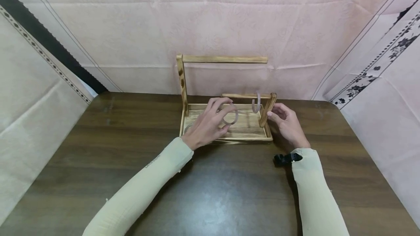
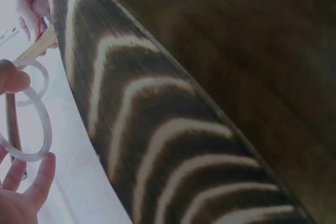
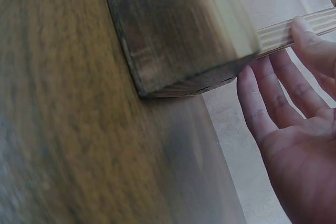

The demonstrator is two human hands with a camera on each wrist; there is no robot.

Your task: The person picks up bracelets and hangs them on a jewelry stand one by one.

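Though partly behind left hand (image 1: 210, 123), pale ring (image 2: 48, 129)

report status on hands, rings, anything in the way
Left hand pinching one ring. Right hand gripping short post. Second ring hanging on lower bar. Nothing seen blocking bar's free end.

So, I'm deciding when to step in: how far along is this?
Done: one ring hangs on the lower bar. In hand: the left hand pinches a second ring, not yet hung, while the right hand holds the short post. Left, it seems: hanging that second ring, and perhaps a round piece, partly hidden, in the tray.
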